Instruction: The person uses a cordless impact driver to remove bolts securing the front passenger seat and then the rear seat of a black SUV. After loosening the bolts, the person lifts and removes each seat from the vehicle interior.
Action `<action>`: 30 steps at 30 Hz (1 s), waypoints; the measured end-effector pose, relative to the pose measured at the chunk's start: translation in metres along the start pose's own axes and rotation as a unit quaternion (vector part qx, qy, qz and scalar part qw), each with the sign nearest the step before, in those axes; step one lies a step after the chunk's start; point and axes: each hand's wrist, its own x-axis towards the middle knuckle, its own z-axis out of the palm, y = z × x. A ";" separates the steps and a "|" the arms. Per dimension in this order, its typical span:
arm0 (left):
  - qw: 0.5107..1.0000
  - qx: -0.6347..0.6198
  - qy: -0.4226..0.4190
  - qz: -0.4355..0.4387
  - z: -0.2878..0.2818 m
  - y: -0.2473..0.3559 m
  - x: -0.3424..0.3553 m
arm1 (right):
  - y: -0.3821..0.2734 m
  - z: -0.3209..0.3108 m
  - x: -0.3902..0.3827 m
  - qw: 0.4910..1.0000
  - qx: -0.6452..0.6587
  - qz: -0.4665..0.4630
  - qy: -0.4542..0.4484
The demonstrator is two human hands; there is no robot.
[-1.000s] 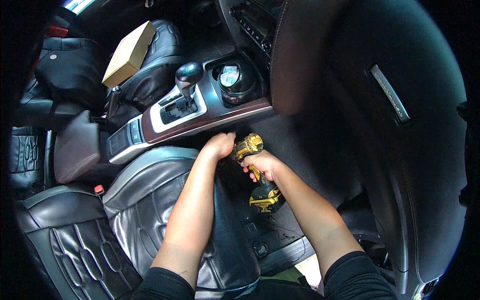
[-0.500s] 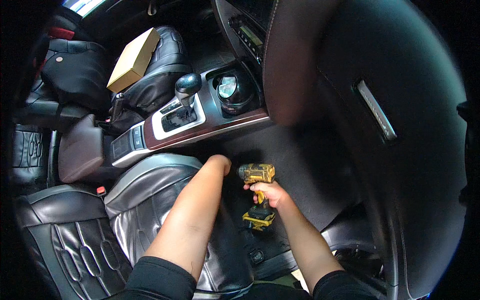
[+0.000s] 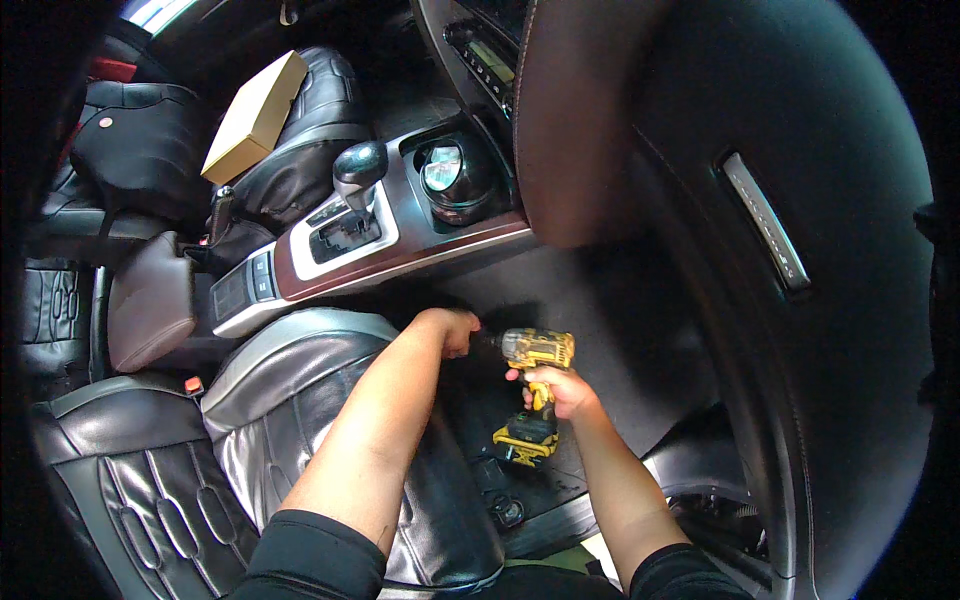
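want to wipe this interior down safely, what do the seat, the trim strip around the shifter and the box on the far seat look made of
Seat: looks like black leather or a leather-like vinyl, glossy, with stitched panels and creases; which of the two cannot be told.
Trim strip: reddish-brown with a shiny lacquered look, probably wood-effect plastic rather than real wood.
Box: matte tan with sharp folded edges, most likely cardboard.

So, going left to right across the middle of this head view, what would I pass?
Brown armrest pad → gear shifter → round shiny cup in the console → left hand → yellow cordless drill, gripped by the right hand → silver door handle.
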 end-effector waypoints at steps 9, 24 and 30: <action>0.966 -0.199 -0.128 0.104 0.001 0.008 0.010 | 0.036 -0.048 -0.090 0.991 0.099 -0.085 0.022; 0.792 -0.028 0.609 -0.029 0.185 -0.003 -0.285 | 0.096 -0.132 -0.117 0.990 0.107 -0.018 0.087; 0.721 -0.099 0.686 0.012 0.252 -0.063 -0.255 | 0.098 -0.160 -0.095 0.984 0.105 0.060 0.131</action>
